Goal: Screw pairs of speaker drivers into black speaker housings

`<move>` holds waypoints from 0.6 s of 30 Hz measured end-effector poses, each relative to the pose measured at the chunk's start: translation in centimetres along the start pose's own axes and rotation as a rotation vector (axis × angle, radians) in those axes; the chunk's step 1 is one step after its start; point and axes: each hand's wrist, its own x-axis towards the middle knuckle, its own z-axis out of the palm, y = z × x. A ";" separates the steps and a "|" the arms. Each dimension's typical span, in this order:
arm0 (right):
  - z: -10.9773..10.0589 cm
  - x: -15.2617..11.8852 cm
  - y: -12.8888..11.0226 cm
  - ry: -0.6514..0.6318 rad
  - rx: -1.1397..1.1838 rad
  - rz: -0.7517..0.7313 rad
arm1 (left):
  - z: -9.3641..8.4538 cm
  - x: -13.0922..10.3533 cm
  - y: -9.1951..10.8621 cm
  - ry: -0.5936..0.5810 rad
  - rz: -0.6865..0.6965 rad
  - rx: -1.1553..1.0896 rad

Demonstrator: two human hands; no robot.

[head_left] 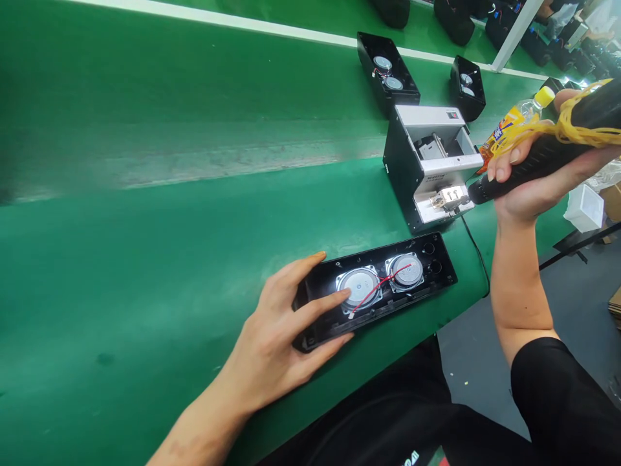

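Observation:
A long black speaker panel (330, 278) lies on the green table near its front edge, with two round speakers and a red wire on it. My left hand (291, 323) holds its left end, thumb on the near side, one finger reaching onto the larger speaker. In my right hand (543, 168) is a black electric screwdriver (538, 162) wrapped with yellow cord or bands. Its tip is beside the front of a silver and black screw feeder (405, 175), which stands behind the panel; whether they touch I cannot tell.
Two black speaker housings (395, 71) (468, 87) stand behind the machine. Right of it are a yellow-capped bottle (514, 126) and a white container (585, 207). A black cable (478, 252) runs to the table's edge. More black housings sit at the back.

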 end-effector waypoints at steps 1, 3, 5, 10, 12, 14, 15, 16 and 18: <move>0.2 0.0 0.2 0.052 0.033 -0.067 | 0.0 0.0 0.0 -0.004 -0.007 0.002; 0.5 0.0 0.8 0.089 0.093 -0.141 | 0.0 -0.1 -0.1 -0.009 -0.014 0.001; 0.5 0.0 1.4 0.073 0.125 -0.143 | 0.0 -0.1 -0.1 -0.005 -0.010 0.000; 0.1 -0.1 1.5 0.031 0.197 -0.139 | 0.0 0.2 0.1 0.010 0.026 -0.004; 0.1 -0.5 1.3 0.017 0.190 -0.134 | 0.0 0.2 0.3 0.010 0.033 -0.006; 0.2 -1.0 1.1 0.044 0.125 -0.149 | -0.1 0.2 0.4 0.005 0.030 -0.003; 0.2 -1.2 0.9 0.057 0.085 -0.160 | -0.1 0.1 0.5 0.001 0.024 0.002; 0.2 -1.4 0.8 0.070 0.058 -0.173 | -0.1 0.1 0.6 -0.005 0.018 0.006; 0.1 -1.4 0.4 0.115 0.054 -0.206 | -0.2 0.0 0.7 -0.017 0.010 0.006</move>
